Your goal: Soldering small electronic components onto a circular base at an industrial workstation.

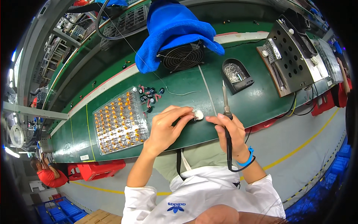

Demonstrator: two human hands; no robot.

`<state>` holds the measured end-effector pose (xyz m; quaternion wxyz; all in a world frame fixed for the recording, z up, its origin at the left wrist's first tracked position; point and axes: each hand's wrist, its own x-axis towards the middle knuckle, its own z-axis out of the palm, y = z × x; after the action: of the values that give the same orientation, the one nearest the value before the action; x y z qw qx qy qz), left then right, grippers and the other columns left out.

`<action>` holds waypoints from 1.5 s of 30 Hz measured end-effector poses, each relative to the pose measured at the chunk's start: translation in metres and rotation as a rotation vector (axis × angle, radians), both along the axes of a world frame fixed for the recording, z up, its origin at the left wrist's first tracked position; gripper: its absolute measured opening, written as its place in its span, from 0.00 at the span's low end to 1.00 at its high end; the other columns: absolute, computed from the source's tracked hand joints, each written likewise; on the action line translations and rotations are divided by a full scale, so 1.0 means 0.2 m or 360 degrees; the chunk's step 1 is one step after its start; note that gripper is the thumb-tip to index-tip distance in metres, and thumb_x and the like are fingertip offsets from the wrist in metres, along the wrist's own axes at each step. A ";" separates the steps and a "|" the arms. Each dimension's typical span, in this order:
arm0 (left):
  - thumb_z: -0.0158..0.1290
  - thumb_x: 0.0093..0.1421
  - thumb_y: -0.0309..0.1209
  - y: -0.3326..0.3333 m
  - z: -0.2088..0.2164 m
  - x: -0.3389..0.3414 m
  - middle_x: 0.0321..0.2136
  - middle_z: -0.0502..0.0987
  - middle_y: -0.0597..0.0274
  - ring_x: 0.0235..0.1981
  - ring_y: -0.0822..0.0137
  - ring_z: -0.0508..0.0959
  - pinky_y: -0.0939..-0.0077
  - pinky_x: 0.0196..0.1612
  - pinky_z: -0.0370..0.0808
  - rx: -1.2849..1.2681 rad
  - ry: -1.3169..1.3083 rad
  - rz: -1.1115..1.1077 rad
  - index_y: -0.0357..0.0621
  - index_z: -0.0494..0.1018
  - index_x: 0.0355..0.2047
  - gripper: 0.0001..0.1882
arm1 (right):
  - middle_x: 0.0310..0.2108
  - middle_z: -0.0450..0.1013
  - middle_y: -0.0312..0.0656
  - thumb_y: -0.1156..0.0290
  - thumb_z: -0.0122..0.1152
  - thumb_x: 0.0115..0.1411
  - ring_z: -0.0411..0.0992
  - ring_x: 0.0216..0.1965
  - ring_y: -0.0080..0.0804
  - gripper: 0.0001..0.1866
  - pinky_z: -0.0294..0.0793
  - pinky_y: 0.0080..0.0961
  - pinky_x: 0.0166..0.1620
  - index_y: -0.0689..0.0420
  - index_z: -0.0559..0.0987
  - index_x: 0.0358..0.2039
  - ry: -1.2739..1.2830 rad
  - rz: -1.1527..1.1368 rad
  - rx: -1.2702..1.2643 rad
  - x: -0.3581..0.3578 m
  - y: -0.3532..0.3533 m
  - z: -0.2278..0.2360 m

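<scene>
My left hand (167, 125) pinches a small part at its fingertips, over the near edge of the green bench. Right at those fingertips is a small white round piece (199, 115); whether it belongs to the pinched part I cannot tell. In my right hand (232, 132) is a soldering iron (228, 143), its metal tip pointing away from me and upward. The right index finger stretches toward the white piece, with a slight gap between. A thin solder wire (182, 93) hangs down from above, its loose end beyond my left hand.
Left lies a clear tray (97, 130) of orange components, beside small black parts (151, 98) with red leads. Ahead stands a fan (182, 58) under a blue cloth (175, 24). Rightward are a black scoop-shaped bin (248, 81) and a perforated metal box (292, 56). A person (52, 175) sits far left.
</scene>
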<state>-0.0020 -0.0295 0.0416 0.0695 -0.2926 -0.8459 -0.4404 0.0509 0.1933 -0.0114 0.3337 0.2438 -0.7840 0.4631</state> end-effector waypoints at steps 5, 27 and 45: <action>0.64 0.58 0.17 -0.07 0.02 0.02 0.33 0.87 0.53 0.34 0.62 0.86 0.73 0.40 0.80 0.0224 -0.0353 -0.0344 0.31 0.83 0.40 0.10 | 0.43 0.84 0.48 0.88 0.67 0.52 0.78 0.34 0.44 0.32 0.77 0.35 0.37 0.61 0.73 0.60 -0.0011 0.0017 -0.0061 0.01 0.02 -0.02; 0.63 0.60 0.22 -0.17 0.02 0.11 0.43 0.84 0.51 0.41 0.49 0.82 0.59 0.45 0.81 0.0243 0.0300 0.0034 0.34 0.80 0.44 0.12 | 0.41 0.81 0.48 0.83 0.60 0.64 0.73 0.36 0.46 0.14 0.74 0.38 0.41 0.62 0.82 0.50 -0.0272 -0.0067 0.0279 0.02 -0.12 -0.04; 0.61 0.61 0.23 -1.57 0.10 -0.15 0.39 0.85 0.55 0.41 0.53 0.84 0.62 0.46 0.81 -0.0879 0.0307 0.0884 0.43 0.83 0.45 0.11 | 0.49 0.80 0.60 0.83 0.49 0.72 0.79 0.50 0.51 0.18 0.75 0.38 0.55 0.65 0.68 0.61 -0.0216 0.0006 -0.0037 -0.01 -0.02 -0.16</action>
<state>-0.0316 -0.3439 0.0617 0.1837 -0.1004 -0.9690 -0.1315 0.0494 0.1898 -0.0442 0.2817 0.2093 -0.7990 0.4883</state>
